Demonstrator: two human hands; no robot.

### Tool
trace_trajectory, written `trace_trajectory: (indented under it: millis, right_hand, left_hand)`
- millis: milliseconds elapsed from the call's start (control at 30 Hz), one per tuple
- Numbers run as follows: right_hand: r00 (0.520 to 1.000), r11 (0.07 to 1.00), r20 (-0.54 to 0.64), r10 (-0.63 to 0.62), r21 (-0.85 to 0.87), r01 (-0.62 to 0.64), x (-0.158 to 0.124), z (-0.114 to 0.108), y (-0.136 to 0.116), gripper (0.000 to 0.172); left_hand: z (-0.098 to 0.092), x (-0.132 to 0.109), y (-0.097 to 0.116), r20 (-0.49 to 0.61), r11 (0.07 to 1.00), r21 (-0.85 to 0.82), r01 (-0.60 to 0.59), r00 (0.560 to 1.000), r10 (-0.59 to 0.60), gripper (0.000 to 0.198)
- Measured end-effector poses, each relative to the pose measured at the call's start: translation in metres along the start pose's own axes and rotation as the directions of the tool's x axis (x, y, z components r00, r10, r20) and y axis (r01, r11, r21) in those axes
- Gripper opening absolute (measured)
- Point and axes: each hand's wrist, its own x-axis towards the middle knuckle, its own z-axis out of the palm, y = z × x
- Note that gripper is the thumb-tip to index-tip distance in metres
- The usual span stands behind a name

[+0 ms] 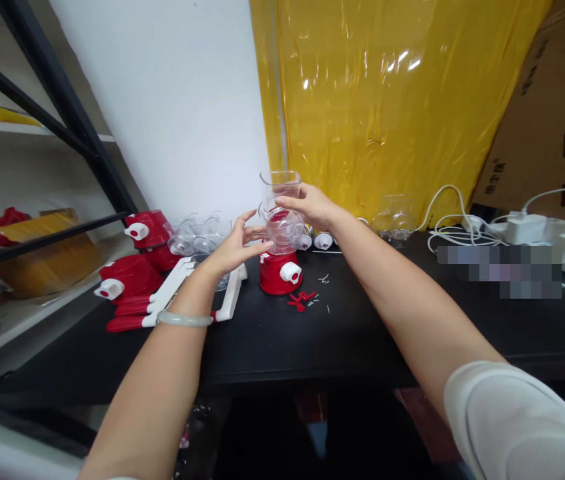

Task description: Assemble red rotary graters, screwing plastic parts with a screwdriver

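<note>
A clear plastic housing [285, 230] with a wide, hopper-like top stands upright over a red base [275, 277] that has a white knob on its front. My right hand [309, 205] grips the housing at its upper right, thumb across the front. On the lower left side, my left hand [243, 245] has its fingers apart, thumb close to the bottom of the housing; whether it touches is hard to see. Small red plastic pieces [301, 300] lie in front of the base, with thin pins [323, 279] scattered to their right.
More red bases [129, 277] and white cranks with red grips [175, 293] lie left. Clear housings [207, 230] stand behind them, another [395, 220] at right. Drums with white ends [323, 240] lie behind the base. White cables and chargers [525, 230] occupy the right.
</note>
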Motion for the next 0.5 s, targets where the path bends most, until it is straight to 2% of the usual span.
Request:
trace_trajectory:
  millis: [100, 200, 333, 500]
  right_hand:
    - [1.0, 0.996, 0.022, 0.007, 0.094, -0.009, -0.001, 0.001, 0.002, 0.059]
    - [1.0, 0.99, 0.006, 0.018, 0.139, -0.019, -0.001, 0.004, 0.003, 0.061]
    - [0.999, 0.988, -0.036, 0.04, 0.15, -0.034, -0.002, 0.009, 0.005, 0.067]
    - [0.999, 0.99, -0.041, 0.034, 0.136, -0.028, -0.003, 0.016, 0.006, 0.07]
  left_hand:
    - [0.002, 0.001, -0.005, -0.021, 0.999, 0.039, 0.013, 1.0, -0.012, 0.106]
    - [0.007, 0.002, -0.008, -0.088, 0.996, 0.068, 0.065, 0.994, -0.059, 0.112]
    - [0.005, 0.002, -0.009, -0.146, 0.991, 0.094, 0.091, 0.986, -0.077, 0.119]
    - [-0.003, 0.003, -0.012, -0.151, 0.989, 0.113, 0.09, 0.986, -0.073, 0.12]
